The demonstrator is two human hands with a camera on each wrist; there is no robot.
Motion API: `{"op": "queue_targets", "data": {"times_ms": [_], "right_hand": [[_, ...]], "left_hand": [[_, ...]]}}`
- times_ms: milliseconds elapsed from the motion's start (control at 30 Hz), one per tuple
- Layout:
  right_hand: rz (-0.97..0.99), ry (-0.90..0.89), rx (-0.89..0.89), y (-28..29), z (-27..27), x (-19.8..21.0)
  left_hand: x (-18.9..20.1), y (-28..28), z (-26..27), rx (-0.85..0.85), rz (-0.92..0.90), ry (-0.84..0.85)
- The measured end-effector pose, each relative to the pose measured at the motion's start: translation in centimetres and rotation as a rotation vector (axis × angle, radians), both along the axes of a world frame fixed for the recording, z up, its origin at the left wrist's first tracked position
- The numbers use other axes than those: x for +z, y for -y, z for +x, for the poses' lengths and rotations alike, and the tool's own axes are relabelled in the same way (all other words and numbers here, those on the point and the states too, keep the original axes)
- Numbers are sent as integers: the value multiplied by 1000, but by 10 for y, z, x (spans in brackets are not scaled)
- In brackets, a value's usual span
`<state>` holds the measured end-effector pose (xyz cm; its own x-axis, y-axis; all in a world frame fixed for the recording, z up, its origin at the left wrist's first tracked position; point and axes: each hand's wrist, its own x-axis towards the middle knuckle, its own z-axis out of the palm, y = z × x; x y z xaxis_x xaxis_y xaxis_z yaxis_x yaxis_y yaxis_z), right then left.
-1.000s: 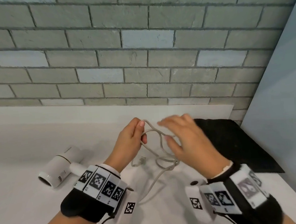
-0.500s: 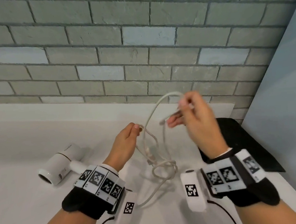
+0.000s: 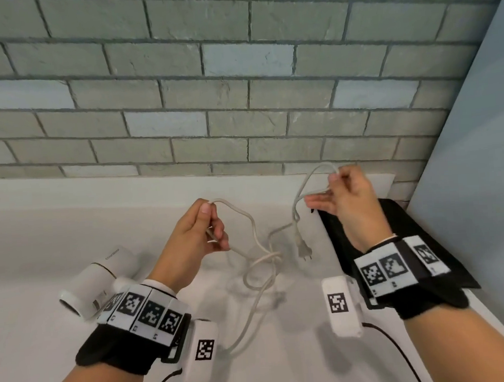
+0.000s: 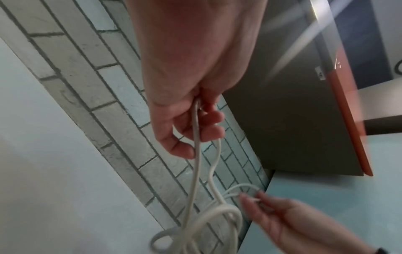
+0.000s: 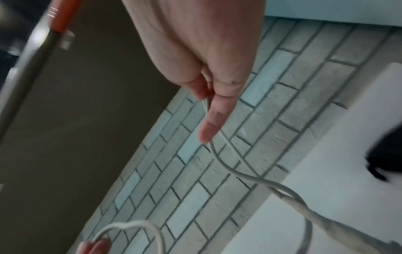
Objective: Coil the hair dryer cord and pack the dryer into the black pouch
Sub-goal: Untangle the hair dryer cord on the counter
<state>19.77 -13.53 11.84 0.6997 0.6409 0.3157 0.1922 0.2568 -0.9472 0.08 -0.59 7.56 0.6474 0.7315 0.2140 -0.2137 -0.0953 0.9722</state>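
Over the white counter [image 3: 48, 369], both hands are up. The left hand [image 3: 194, 239] pinches the white cord [image 3: 255, 229] — the right hand [image 3: 347, 202] pinches it too. The hair dryer [image 3: 96, 285] lies left; the black pouch [image 3: 426, 232] lies right.

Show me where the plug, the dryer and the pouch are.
plug [image 3: 305, 249]: head view, on its white body above the prongs.
dryer [image 3: 94, 281]: head view, on the barrel's side.
pouch [image 3: 420, 232]: head view, on bare black fabric.
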Motion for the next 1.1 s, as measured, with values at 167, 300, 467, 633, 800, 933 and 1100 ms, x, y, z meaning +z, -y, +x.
{"op": "queue_targets", "data": {"times_ms": [167,300,467,633,800,933,1100], "right_hand": [[-567,246,158,-7,-7,-22],[-676,479,14,3,-33,-36],[-885,732,-35,9,-48,-48],[-505,872,-259,10,-60,-41],[-659,341,111,-4,-62,-58],[-492,151,275,-11,-63,-64],[-503,416,276,-10,-64,-62]], "left_hand": [[5,0,-2,-10,-108,63],[5,-4,-5,19,-195,124],[8,0,-2,71,-270,169],[7,0,0,97,-291,228],[8,5,-1,93,-304,219],[5,7,-5,156,-367,166],[-7,2,-10,486,252,-573]]}}
